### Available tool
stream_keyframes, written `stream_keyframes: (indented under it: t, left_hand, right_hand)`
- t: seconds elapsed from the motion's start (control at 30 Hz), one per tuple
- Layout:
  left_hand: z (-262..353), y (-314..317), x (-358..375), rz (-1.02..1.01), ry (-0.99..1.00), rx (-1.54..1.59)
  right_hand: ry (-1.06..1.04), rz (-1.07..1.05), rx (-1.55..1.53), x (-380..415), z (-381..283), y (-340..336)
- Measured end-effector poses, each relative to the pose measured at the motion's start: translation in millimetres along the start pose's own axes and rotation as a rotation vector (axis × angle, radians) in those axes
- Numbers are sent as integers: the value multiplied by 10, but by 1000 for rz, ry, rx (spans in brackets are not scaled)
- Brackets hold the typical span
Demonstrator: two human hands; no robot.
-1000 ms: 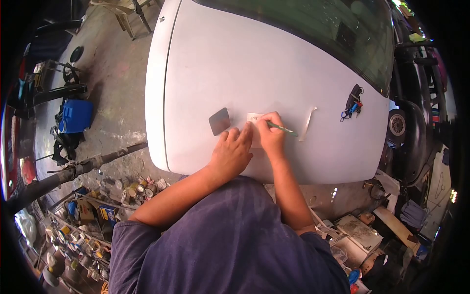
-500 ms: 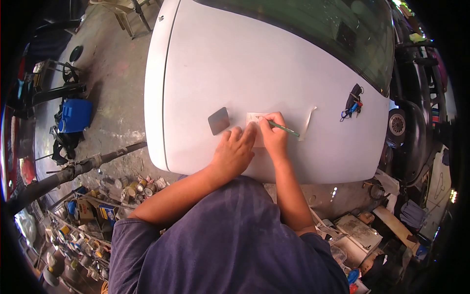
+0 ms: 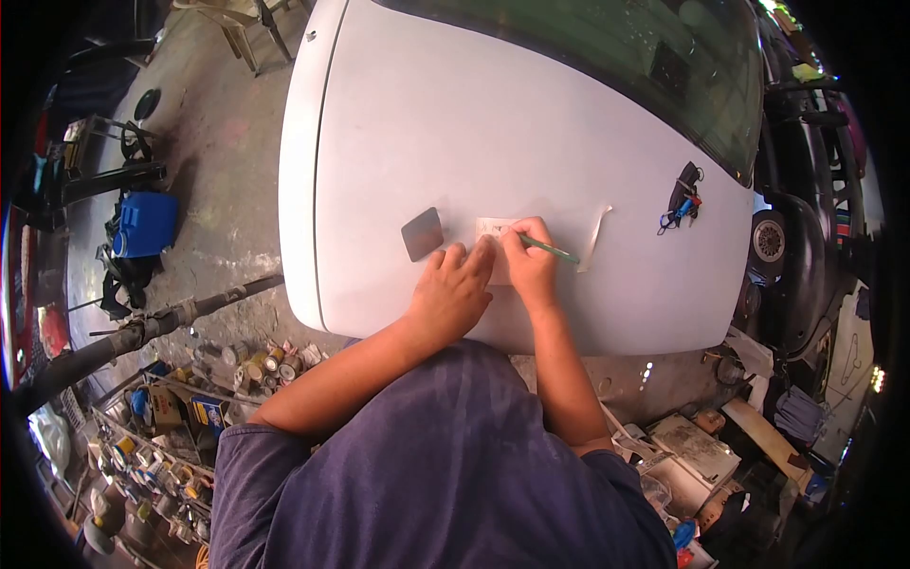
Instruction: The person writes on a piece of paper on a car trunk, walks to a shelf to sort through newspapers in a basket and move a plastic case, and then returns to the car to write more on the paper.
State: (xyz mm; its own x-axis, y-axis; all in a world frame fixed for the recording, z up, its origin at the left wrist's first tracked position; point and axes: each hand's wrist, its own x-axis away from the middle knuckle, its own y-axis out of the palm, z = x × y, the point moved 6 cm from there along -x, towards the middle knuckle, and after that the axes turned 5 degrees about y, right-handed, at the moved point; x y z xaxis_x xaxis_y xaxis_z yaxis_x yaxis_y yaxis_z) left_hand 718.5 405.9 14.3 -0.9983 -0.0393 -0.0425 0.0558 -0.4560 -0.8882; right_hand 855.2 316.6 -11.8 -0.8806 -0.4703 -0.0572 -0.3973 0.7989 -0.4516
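Note:
A small pale paper (image 3: 489, 226) with faint marks lies on the white car panel (image 3: 427, 123). My left hand (image 3: 453, 292) rests over its lower left part, fingers stretched out and holding it flat. In my right hand (image 3: 533, 266) is a green pencil (image 3: 559, 253), gripped near its point, which meets the paper close to my left fingertips. A dark grey rounded square (image 3: 423, 235) lies left of the paper. To the right of the pencil is a thin pale strip (image 3: 595, 239).
A black cord bundle with blue and red parts (image 3: 682, 201) lies on the panel near the dark car window (image 3: 607, 47). On the floor at left stands a blue jug (image 3: 147, 225). Several cans (image 3: 270, 362) crowd a rack at lower left; another car's wheel (image 3: 768, 241) is at right.
My right hand and the pencil have shifted very slightly, and more marks show on the paper. My left hand stays in almost the same place.

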Motion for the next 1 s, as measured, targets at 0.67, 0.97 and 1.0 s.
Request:
stream_keyframes:
  t: [0.67,0.97,1.0]
  left_hand:
    - [4,-2,-3,-9,0,9]
    - [4,14,14,4,7,4]
    - [5,16,15,7,8,-1]
  right_hand:
    - [-39,28,60,-4,-85,-37]
    - [-42,7,50,-14,-21,-48]
    - [-61,0,63,-10,-48,-49]
